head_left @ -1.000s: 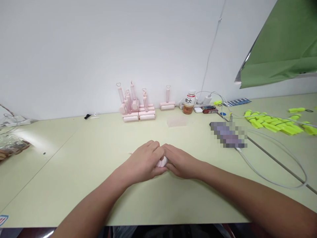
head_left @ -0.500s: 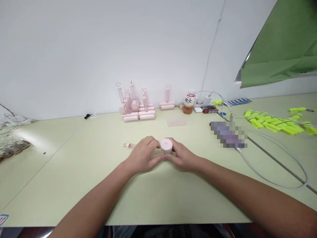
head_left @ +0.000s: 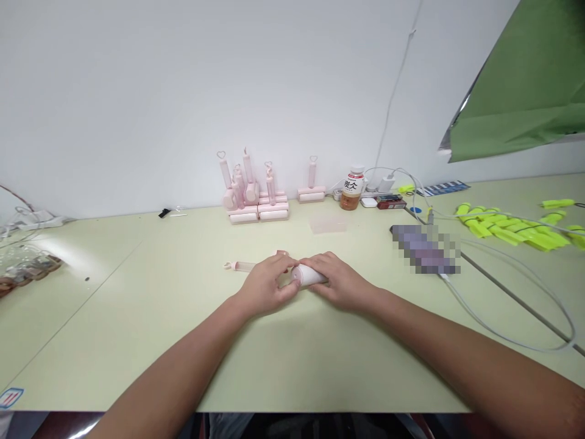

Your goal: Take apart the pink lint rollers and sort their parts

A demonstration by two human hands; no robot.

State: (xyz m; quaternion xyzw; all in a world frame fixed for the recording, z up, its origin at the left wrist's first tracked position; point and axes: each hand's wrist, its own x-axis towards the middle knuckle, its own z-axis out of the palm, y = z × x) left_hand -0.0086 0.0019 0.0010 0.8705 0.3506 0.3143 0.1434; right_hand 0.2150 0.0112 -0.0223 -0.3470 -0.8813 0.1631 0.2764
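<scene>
A white lint roller roll point(head_left: 311, 276) with a pink end cap lies on its side between my hands, its capped end turned to the left. My right hand point(head_left: 342, 281) is wrapped over the roll from the right. At the capped end, the thumb and fingers of my left hand point(head_left: 267, 285) close around the pink cap. Behind my left hand lies a pink handle point(head_left: 242, 266) with a loop at its tip, partly covered by the hand. A small pink piece point(head_left: 282, 252) shows just beyond my left fingers.
Several pink lint rollers point(head_left: 258, 210) stand by the wall. A clear pink cover point(head_left: 328, 224) lies nearer. To the right are a supplement bottle point(head_left: 352, 189), a blurred phone point(head_left: 423, 249) on a white cable point(head_left: 498, 337), and several yellow strips point(head_left: 516, 227).
The roll has tipped from upright onto its side, cap to the left. My right hand has come over its top, and my left fingers have closed in on the cap.
</scene>
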